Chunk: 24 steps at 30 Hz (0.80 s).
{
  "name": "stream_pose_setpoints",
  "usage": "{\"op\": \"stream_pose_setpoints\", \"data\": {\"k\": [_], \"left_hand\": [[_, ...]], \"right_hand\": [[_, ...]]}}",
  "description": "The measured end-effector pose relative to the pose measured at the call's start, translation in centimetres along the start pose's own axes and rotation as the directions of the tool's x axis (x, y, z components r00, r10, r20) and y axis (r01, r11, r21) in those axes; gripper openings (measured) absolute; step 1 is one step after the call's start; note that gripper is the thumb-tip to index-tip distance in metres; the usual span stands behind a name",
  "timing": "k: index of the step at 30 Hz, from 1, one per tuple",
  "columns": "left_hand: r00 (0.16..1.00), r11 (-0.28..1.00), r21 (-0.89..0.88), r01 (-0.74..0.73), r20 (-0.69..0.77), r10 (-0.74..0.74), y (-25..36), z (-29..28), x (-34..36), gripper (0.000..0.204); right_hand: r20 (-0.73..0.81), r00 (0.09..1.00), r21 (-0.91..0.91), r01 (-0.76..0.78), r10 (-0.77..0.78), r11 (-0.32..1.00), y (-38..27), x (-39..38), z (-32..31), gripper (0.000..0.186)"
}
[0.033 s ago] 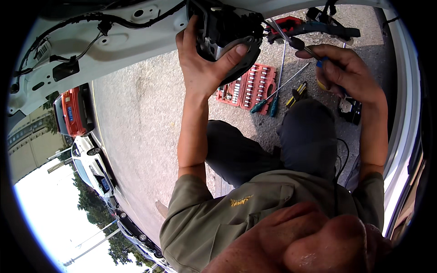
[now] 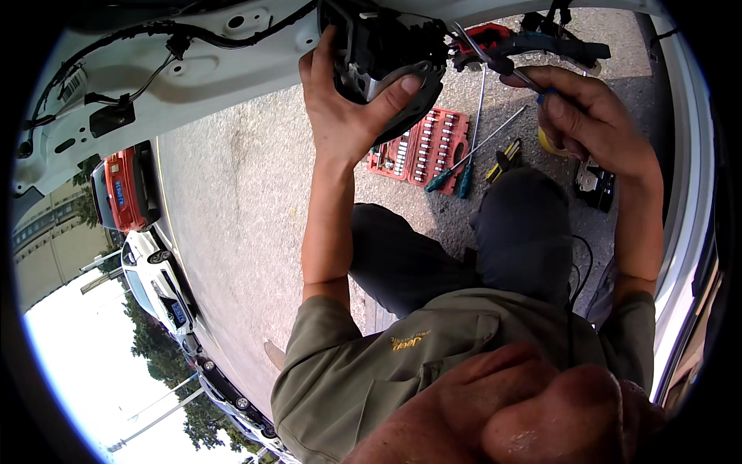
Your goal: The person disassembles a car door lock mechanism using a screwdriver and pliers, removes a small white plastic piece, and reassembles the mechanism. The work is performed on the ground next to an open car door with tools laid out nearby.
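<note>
My left hand (image 2: 352, 108) grips a black plastic assembly (image 2: 390, 54) with a silvery bracket, up against the white car body panel (image 2: 255, 73). Its thumb presses the near face, and the fingers wrap round the left side. To the right, my right hand (image 2: 583, 112) is closed round a screwdriver (image 2: 529, 80): a metal shaft with a bit of blue at the handle. The shaft points up and left, past the assembly's right edge. Whether its tip touches anything, I cannot tell. Most of the handle is hidden in my palm.
Below on the ground lie a red socket set case (image 2: 433, 151), teal-handled screwdrivers (image 2: 440, 181), a yellow-and-black tool (image 2: 504, 161), a yellow ring (image 2: 550, 142) and a black-and-silver part (image 2: 593, 185). A red-and-black part (image 2: 495, 39) is beyond the screwdriver. Parked cars (image 2: 158, 282) stand at left.
My right hand has shifted slightly, and the screwdriver's shaft has moved a little with it. More of the yellow ring shows below that hand. My left hand keeps its grip.
</note>
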<state>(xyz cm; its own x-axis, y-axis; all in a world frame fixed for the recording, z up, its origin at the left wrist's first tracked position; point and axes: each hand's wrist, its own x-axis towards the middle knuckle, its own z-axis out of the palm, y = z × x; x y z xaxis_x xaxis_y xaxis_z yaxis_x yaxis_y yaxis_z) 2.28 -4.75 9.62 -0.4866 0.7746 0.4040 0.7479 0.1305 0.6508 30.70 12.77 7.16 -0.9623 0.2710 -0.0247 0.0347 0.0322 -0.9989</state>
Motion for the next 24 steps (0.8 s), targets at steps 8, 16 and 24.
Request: {"op": "stream_pose_setpoints", "data": {"k": [8, 16, 24], "left_hand": [[0.999, 0.998, 0.037, -0.041, -0.033, 0.043, -0.8, -0.1, -0.3, 0.113], [0.998, 0.997, 0.067, -0.045, -0.049, 0.048, -1.4, -0.2, -0.8, 0.110], [0.992, 0.981, 0.168, -0.093, -0.073, 0.107, -2.4, -0.6, -1.1, 0.109]], "right_hand": [[0.073, 0.994, -0.604, 0.105, -0.077, 0.790, -7.2, 4.0, -1.0, 0.042], [0.127, 0.987, -0.660, 0.155, -0.094, 0.735, -8.4, 5.4, -1.1, 0.041], [0.148, 0.989, -0.722, 0.123, -0.021, 0.681, -10.5, 6.2, -0.3, 0.038]]}}
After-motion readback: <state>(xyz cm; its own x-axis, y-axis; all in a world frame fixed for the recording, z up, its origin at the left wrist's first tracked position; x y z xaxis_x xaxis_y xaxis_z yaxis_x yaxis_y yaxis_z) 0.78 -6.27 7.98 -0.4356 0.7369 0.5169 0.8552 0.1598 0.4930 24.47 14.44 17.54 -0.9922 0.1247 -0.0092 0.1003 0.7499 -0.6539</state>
